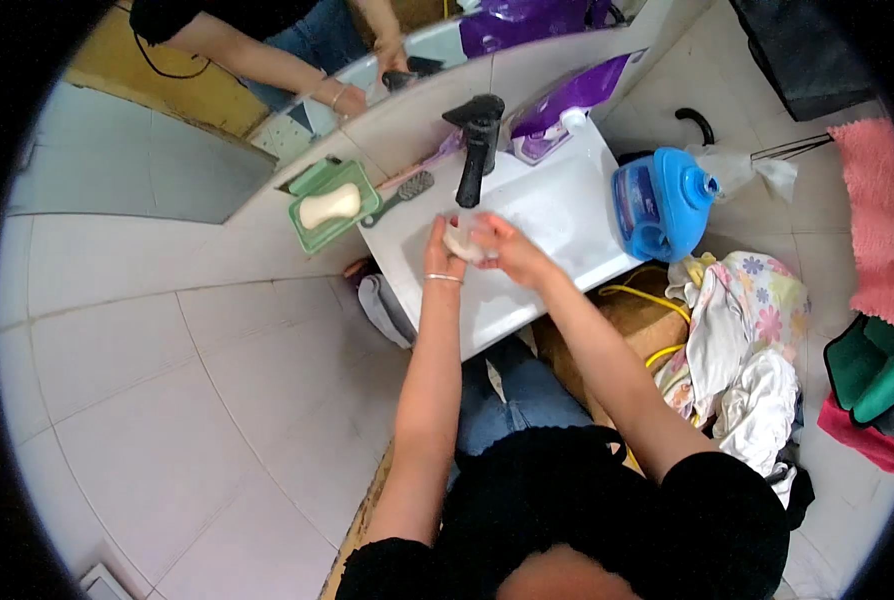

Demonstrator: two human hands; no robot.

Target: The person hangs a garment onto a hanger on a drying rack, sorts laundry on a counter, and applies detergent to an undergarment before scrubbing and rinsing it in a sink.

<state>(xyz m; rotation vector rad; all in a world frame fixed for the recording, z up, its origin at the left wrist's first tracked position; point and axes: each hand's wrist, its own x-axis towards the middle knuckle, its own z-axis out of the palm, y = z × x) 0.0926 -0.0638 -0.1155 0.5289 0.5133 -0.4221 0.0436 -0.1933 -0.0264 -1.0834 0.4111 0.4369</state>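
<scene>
Both my hands are over the white sink (pixel 497 305), below the black faucet (pixel 475 160). A small whitish, partly see-through object (pixel 460 240) sits between them; its kind is too blurred to make out. My left hand (pixel 442 250), with a thin bangle at the wrist, curls its fingers around the object's left side. On its other side, my right hand (pixel 512 250) has bent fingers touching it.
Left of the sink, a green soap dish (pixel 312 238) holds a cream soap bar (pixel 330 206), beside a grey-headed brush (pixel 407 190). A blue detergent bottle (pixel 657 205) stands on the right rim. Purple packs (pixel 572 105) lean behind. Piled clothes (pixel 742 350) lie to the right.
</scene>
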